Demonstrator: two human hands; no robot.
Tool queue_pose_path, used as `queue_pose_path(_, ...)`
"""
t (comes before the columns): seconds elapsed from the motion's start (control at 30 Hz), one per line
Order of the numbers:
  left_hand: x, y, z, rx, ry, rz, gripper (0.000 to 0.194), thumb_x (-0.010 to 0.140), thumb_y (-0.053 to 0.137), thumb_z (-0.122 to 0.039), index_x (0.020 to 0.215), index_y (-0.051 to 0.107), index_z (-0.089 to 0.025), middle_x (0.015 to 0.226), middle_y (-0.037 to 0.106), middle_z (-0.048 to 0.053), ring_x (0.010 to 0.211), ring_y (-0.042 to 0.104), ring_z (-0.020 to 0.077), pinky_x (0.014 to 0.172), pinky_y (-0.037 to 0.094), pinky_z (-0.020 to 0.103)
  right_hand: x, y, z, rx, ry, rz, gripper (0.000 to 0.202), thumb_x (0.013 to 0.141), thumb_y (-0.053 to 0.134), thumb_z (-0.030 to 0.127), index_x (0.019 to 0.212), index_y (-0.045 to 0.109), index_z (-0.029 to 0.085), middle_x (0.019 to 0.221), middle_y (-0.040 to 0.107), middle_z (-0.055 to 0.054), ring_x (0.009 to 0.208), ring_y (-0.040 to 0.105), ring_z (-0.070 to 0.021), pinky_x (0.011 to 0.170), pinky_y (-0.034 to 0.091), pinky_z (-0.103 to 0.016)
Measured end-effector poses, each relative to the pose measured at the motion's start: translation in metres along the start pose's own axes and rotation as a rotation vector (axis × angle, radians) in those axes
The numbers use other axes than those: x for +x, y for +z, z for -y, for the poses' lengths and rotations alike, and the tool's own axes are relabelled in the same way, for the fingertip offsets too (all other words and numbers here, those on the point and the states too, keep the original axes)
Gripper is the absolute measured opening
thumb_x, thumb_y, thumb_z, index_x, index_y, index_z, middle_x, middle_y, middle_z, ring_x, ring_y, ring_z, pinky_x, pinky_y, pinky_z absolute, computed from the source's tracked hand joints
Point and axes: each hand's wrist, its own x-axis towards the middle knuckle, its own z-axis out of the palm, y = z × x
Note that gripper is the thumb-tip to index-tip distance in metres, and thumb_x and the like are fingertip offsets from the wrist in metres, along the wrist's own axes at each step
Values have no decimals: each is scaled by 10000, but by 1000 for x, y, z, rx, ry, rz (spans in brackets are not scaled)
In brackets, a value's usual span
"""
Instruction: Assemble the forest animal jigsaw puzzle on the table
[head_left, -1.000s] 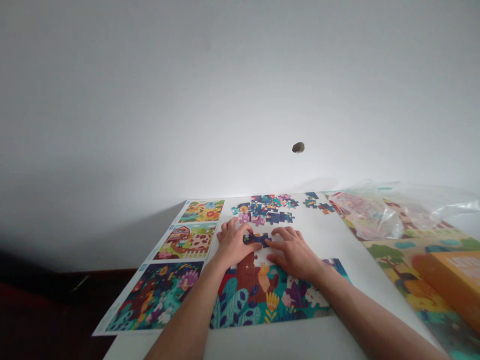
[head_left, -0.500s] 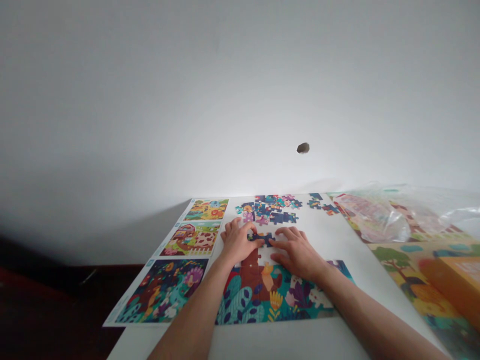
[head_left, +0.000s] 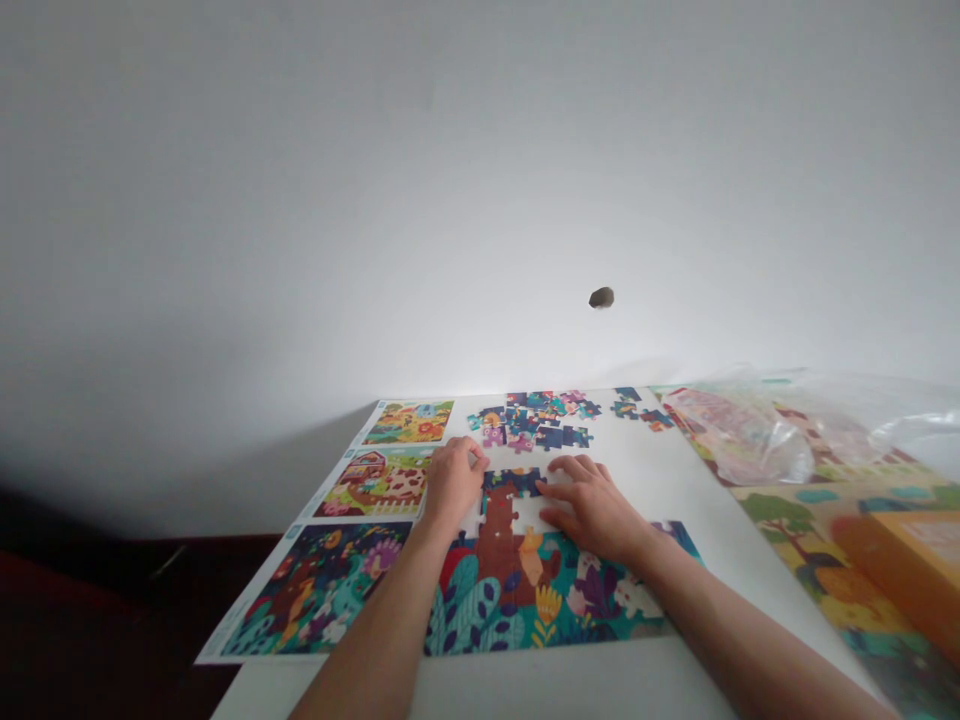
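A partly built jigsaw puzzle lies before me, showing a brown bear, a fox, leaves and flowers. Its top strip of dark blue pieces joins above the bear's head. Just left of that strip is my left hand, fingers curled and thumb near the index tip; no piece shows between them. My right hand rests palm down over the puzzle's right side, fingers spread, its index tip at the strip's right end. It hides some of the puzzle beneath.
Loose puzzle pieces lie at the back by the wall, with more pieces to their right. A picture sheet is on the left. A clear plastic bag, printed pictures and an orange box are right.
My left hand has drawn away to the left from the dark blue pieces, which now lie uncovered above the bear's head. My right hand has stayed nearly in place.
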Motion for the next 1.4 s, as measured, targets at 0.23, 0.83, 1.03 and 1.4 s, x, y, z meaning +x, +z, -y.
queue_pose_path(0.23,1,-5,-1,-74,77,-18,100,854,603,-281,895,661,-211,944,684,38,918,618,200,865,457,318,4,1,-8,29,92,-124,269,939,493,337,905,742,241,1125,617,-63,1033,539,-204,931,409,-339)
queue_pose_path(0.83,-12,-6,-27,-265,417,311,205,809,690,-219,974,748,-326,1161,660,-1,1116,557,224,1016,390,389,4,-10,-31,-108,350,-124,242,872,526,311,933,742,219,1085,660,-99,965,611,-217,837,442,-307)
queue_pose_path(1.03,-11,-7,-28,-284,446,336,206,811,680,-203,959,752,-326,1146,665,-1,1098,572,212,1011,403,371,2,-18,-35,-101,409,-12,228,832,557,339,705,700,215,719,692,-53,723,639,-186,656,411,-260)
queue_pose_path(1.4,-14,-9,-26,-249,426,320,190,813,676,-251,977,742,-320,1147,650,12,1119,551,222,1024,379,385,2,-15,-46,-127,415,-183,343,821,553,258,1144,662,214,1056,658,-88,929,625,-206,810,431,-272)
